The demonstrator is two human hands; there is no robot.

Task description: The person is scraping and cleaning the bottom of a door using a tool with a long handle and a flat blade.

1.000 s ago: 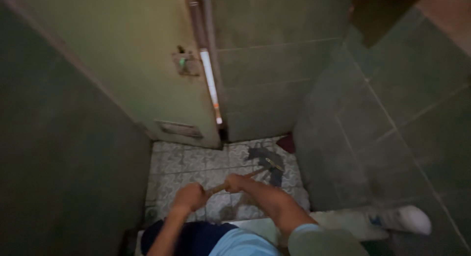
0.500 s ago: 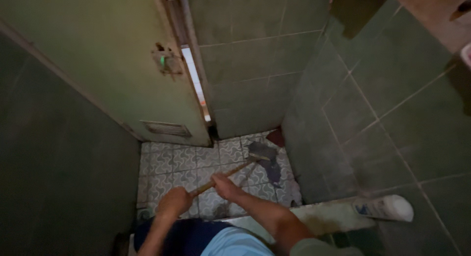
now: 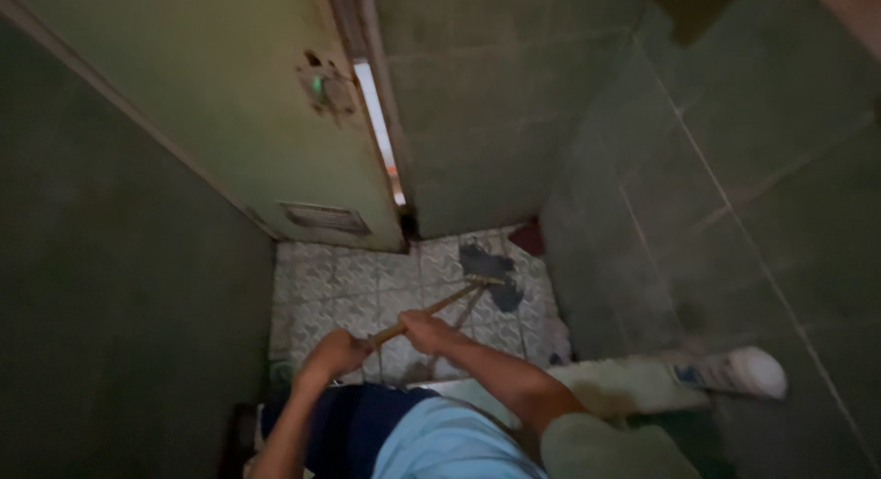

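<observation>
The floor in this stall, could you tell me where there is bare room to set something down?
The patterned floor is bare on the left, between the door and the left hand. The right is crowded by the mop head and the right hand.

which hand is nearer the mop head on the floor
Right. The right hand grips the wooden handle further along toward the mop head; the left hand holds the handle's near end, farther back.
</observation>
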